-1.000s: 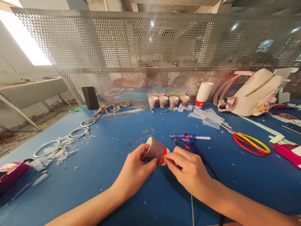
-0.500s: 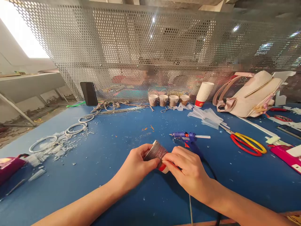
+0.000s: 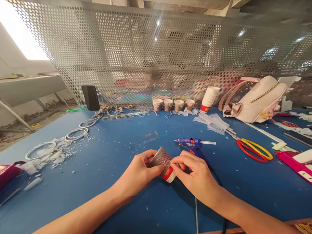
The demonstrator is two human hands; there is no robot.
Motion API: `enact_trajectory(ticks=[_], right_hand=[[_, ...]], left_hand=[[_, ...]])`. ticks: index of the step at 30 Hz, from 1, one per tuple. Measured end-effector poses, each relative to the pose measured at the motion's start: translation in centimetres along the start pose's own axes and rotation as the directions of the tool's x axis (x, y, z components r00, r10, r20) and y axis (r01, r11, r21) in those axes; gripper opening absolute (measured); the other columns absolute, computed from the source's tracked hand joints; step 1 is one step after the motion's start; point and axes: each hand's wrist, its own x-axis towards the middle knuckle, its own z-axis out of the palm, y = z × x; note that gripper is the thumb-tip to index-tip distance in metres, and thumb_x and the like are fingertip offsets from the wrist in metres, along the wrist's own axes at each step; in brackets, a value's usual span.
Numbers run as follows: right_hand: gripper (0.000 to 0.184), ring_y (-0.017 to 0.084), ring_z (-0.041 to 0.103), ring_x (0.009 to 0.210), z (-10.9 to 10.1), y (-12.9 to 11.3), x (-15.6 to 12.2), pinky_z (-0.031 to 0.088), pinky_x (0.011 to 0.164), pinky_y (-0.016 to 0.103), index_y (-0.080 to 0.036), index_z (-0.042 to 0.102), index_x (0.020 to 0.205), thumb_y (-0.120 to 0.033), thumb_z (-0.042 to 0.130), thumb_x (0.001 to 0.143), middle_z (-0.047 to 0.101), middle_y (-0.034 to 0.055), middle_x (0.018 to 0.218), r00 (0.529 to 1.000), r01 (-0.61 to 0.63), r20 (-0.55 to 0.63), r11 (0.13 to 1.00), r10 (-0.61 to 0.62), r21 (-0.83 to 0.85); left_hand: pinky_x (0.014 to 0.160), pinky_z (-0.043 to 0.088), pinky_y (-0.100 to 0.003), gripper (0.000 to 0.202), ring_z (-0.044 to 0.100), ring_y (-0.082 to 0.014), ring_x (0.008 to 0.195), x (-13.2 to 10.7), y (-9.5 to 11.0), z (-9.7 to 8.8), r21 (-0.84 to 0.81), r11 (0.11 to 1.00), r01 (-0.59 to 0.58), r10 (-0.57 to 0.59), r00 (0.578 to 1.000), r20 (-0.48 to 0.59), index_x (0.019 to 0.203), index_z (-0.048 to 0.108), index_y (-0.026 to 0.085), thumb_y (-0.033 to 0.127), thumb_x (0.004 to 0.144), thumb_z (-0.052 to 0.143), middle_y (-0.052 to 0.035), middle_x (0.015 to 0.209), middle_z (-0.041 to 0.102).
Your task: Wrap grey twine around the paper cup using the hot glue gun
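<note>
One tilted cup (image 3: 170,176), clasped in left hand (image 3: 139,170); right hand (image 3: 192,168), fingertips pinched on its cord (image 3: 161,158). Slack pinching could unwind it.

Place: a craft workshop, by the look of your surroundings. You are working at a blue bench (image 3: 109,204) strewn with white bits. Just beyond your right hand (image 3: 195,172) lies a glue gun (image 3: 191,142); farther right, scissors (image 3: 241,143). Well left of your left hand (image 3: 138,170), white rings (image 3: 76,139) lie by shredded scraps (image 3: 58,156). Ahead of both hands, four small cups (image 3: 168,105) are lined up before a perforated metal screen (image 3: 126,42), with a person (image 3: 151,77) faintly visible through it.
</note>
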Motion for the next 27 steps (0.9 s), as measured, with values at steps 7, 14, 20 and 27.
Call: enact_trajectory(ticks=[7,14,20,27], right_hand=[[0.012,0.010,0.047,0.055,-0.04,0.16,0.10,0.037,0.048,0.020,-0.020,0.064,0.075,-0.013,0.055,0.081,0.045,-0.0032,0.061,1.000,-0.017,-0.009,1.000,0.017,-0.009],[0.012,0.010,0.048,0.057,-0.19,0.16,0.18,0.038,0.052,0.021,-0.019,0.063,0.075,-0.011,0.056,0.080,0.048,-0.0032,0.063,1.000,-0.026,-0.003,1.000,0.026,0.006],[0.012,0.010,0.047,0.056,-0.02,0.21,0.08,0.037,0.051,0.020,-0.020,0.061,0.074,-0.011,0.056,0.081,0.048,-0.0032,0.063,1.000,-0.010,-0.015,0.999,0.011,0.036],[0.012,0.009,0.046,0.055,0.19,0.43,0.10,0.037,0.052,0.020,-0.019,0.063,0.074,-0.012,0.057,0.082,0.053,-0.0026,0.066,1.000,-0.025,-0.007,0.999,0.025,0.047]], left_hand=[[0.036,0.027,-0.016,0.025,0.034,-0.0062,0.044,0.09,0.05,-0.04,0.000,1.000,0.007,-0.007,1.000,0.016,0.085,0.065,0.015,0.029,0.065,0.063,0.0067,0.057,0.053],[0.036,0.031,-0.017,0.025,0.036,-0.0067,0.044,0.01,-0.04,-0.14,0.001,1.000,-0.005,0.005,1.000,0.022,0.085,0.065,0.014,0.029,0.065,0.063,0.0061,0.058,0.053],[0.037,0.032,-0.016,0.024,0.037,-0.0069,0.047,0.19,-0.28,-0.26,0.057,0.998,-0.034,0.031,0.998,0.061,0.089,0.063,0.014,0.027,0.070,0.060,0.0054,0.062,0.053],[0.044,0.036,-0.017,0.021,0.041,-0.0070,0.051,0.27,-0.61,-0.35,0.017,0.999,-0.047,0.045,0.996,0.079,0.089,0.061,0.014,0.024,0.071,0.063,0.0054,0.065,0.054]])
